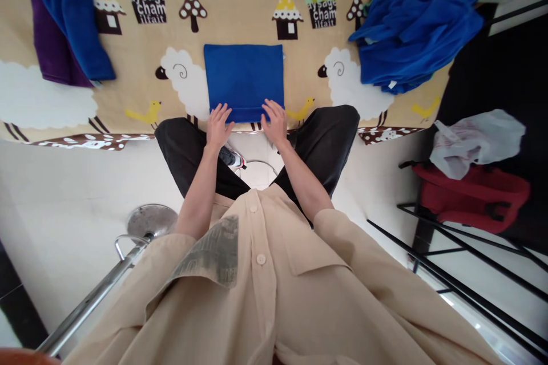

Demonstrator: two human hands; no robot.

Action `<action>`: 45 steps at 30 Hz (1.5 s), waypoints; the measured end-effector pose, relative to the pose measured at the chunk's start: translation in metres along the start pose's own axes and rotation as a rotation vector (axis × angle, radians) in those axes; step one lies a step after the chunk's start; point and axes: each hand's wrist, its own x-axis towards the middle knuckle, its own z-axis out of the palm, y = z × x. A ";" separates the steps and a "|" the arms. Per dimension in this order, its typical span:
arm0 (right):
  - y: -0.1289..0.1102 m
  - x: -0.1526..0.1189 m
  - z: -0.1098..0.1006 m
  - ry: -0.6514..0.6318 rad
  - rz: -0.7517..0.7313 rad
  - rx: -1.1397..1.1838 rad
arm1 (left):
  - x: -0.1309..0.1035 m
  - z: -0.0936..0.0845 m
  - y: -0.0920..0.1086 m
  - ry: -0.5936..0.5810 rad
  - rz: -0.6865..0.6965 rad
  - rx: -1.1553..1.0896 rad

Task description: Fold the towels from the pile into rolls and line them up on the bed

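A blue cloth [245, 75] lies spread flat as a rectangle on the patterned tablecloth, with a narrow folded strip along its near edge. My left hand [219, 124] rests on the strip's left end, fingers stretched out and apart. At the right end, my right hand [274, 120] touches the same strip, its fingers also spread. Both thumbs point inward, toward each other. The undersides of the fingertips are hidden.
A crumpled heap of blue cloths [417, 31] lies at the table's right. Folded purple and blue cloths [79, 23] lie at the far left. Below the table's right end are a red bag [475, 197], a white plastic bag [477, 140] and black metal bars [462, 265].
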 end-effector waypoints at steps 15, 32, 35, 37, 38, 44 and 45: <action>0.043 0.011 0.002 -0.069 0.126 -0.046 | 0.018 0.023 -0.040 -0.033 -0.100 -0.036; 0.053 0.000 -0.024 0.014 0.275 0.185 | -0.008 -0.011 -0.022 -0.087 -0.141 0.029; 0.057 0.003 -0.021 0.067 0.290 0.230 | -0.008 -0.015 -0.025 -0.009 -0.224 -0.060; 0.062 0.009 -0.016 0.118 0.318 0.316 | -0.003 -0.016 -0.029 0.042 -0.269 -0.100; 0.065 0.012 -0.014 0.140 0.334 0.368 | 0.001 -0.016 -0.032 0.070 -0.290 -0.128; 0.082 0.030 -0.004 0.198 0.386 0.552 | 0.025 -0.002 -0.053 0.201 -0.428 -0.430; 0.085 0.032 -0.003 0.205 0.394 0.560 | 0.029 0.001 -0.056 0.210 -0.450 -0.455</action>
